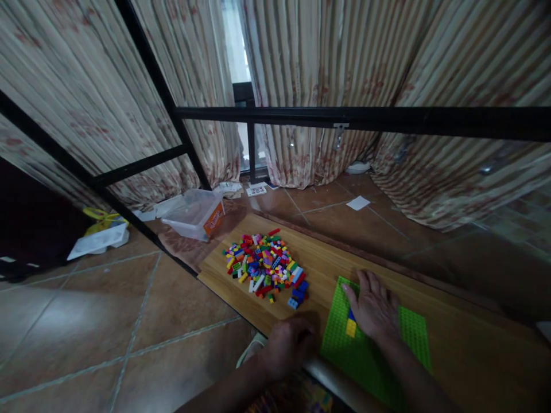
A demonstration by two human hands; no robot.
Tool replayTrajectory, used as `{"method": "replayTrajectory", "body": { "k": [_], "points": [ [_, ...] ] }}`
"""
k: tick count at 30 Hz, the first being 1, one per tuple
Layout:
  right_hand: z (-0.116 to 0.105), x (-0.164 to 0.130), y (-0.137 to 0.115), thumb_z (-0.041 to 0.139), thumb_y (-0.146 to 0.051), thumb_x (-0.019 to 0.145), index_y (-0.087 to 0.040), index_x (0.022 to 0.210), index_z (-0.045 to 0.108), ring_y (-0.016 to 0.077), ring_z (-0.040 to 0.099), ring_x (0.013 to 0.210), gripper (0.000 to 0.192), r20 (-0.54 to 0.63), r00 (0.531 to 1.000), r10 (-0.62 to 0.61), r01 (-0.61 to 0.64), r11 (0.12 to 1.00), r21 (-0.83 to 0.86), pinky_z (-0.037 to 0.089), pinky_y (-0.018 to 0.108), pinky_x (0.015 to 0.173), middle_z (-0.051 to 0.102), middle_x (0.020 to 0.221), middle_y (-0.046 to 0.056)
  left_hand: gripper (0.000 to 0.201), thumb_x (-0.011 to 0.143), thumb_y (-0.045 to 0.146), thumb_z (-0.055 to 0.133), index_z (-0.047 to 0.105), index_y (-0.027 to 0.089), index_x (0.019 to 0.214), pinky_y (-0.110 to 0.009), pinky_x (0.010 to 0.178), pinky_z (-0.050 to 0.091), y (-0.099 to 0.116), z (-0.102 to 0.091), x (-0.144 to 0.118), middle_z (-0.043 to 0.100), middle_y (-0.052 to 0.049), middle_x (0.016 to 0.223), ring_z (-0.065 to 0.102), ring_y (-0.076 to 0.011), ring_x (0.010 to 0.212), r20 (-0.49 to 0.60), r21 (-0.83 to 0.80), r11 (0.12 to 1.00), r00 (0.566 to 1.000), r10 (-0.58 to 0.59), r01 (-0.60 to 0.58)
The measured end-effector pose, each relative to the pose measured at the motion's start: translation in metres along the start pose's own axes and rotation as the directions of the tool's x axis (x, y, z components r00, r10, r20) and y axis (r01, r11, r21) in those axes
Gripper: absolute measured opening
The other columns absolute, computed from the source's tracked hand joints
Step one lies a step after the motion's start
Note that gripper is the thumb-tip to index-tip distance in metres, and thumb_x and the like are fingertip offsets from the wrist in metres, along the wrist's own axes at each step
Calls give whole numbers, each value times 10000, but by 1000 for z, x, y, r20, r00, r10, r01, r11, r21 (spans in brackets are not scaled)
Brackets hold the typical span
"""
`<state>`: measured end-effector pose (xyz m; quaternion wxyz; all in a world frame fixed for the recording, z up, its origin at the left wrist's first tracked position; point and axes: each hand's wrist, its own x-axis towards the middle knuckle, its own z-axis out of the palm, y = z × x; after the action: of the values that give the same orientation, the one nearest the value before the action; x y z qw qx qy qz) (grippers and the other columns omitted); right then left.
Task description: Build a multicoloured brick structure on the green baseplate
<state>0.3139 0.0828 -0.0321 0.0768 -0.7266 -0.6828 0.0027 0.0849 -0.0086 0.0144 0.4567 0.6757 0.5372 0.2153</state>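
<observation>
R hand (373,310): we see it flat, palm down, on the green baseplate (379,350); fingers spread, grip apart, clamped on nothing.
L hand (289,344): at the near edge of the counter (327,264), just left of the plate; fingers curled in, but we can't tell whether the grip is closed on a brick, too dark.
On the plate: a yellow brick (351,327) w/ a blue brick (352,315) touching its far end, right by the R thumb; the R hand may hide more.
Baseplate: lies flat on the counter, near side, its near-left corner at the counter edge.
Loose bricks (267,265): mixed-colour pile, left of the plate and apart from it, on the same counter.
Progress, our read: barely begun; approx two bricks placed, nearly all studs bare, pile looks almost untouched.
Beyond: clear plastic tub (194,215) on the tiled floor (107,321) past the pile, black frame bars (361,117), striped curtains (310,69) behind.
</observation>
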Motion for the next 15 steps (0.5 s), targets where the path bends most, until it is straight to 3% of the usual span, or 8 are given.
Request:
{"method": "replayTrajectory", "body": {
  "k": [6, 11, 15],
  "points": [
    [4, 0, 6, 208, -584, 923, -118, 1407, 400, 341, 427, 1280, 699, -79, 997, -23, 27, 998, 54, 322, 533, 1023, 475, 1403, 185, 285, 764, 83, 488, 684, 184, 946, -224, 799, 476, -9, 1, -8, 708, -35, 941, 647, -159, 872, -27, -13, 998, 998, 62, -62],
    [-5, -6, 14, 262, -475, 941, -102, 1258, 536, 301, 563, 1103, 561, -226, 974, -27, 76, 974, 212, 419, 435, 951, 631, 1171, 188, 218, 814, 131, 479, 657, 188, 927, -245, 834, 475, -19, -15, -24, 692, -42, 963, 642, -172, 912, -116, 19, 999, 992, 49, -48],
    [-16, -14, -15, 354, -320, 927, -177, 1192, 595, 283, 549, 1118, 386, -249, 931, -266, 314, 932, 182, 397, 460, 987, 624, 1213, 129, 198, 854, 170, 456, 631, 196, 941, -248, 828, 471, -24, -29, -25, 662, -51, 989, 628, -176, 922, -127, 131, 988, 987, 101, -84]
  ]
}}
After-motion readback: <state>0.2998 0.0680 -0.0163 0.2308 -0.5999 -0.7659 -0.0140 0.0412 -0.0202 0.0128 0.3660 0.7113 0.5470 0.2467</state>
